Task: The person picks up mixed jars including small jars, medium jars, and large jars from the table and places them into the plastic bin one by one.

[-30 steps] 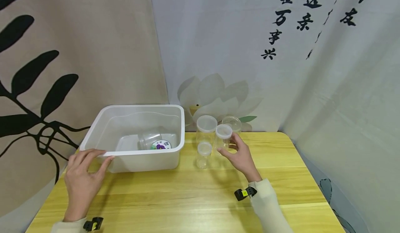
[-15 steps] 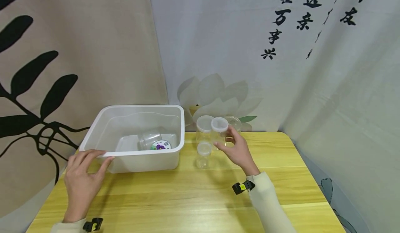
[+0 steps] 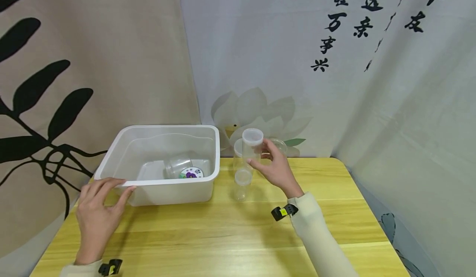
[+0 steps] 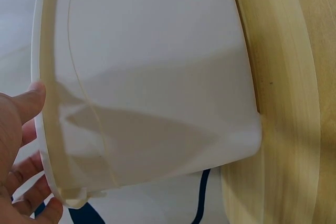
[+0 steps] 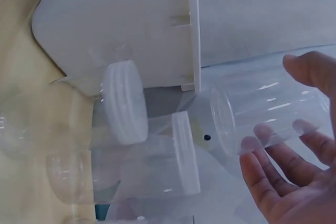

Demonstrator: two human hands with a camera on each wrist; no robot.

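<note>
In the head view, my right hand [image 3: 276, 169] holds a clear plastic jar [image 3: 253, 150] with a white lid, raised off the table. My thumb and fingers lie on opposite sides of this clear jar [image 5: 268, 108] in the right wrist view. Below and left of it stand a small lidded jar [image 3: 242, 184] and a taller one [image 3: 238, 158], partly hidden. My left hand [image 3: 99, 217] grips the front-left rim of a white plastic tub [image 3: 171, 193], its thumb [image 4: 31, 100] on the rim in the left wrist view. Inside lies a clear jar [image 3: 174, 166] with a printed, flower-patterned lid [image 3: 191, 172].
Another clear jar [image 3: 279, 145] stands at the back, partly behind my right hand. Everything rests on a wooden table [image 3: 208, 235] whose far edge meets a hanging printed cloth [image 3: 260, 54].
My right hand has lifted the clear jar and carried it up and to the left, now in front of the taller jar. My left hand and the tub have stayed put.
</note>
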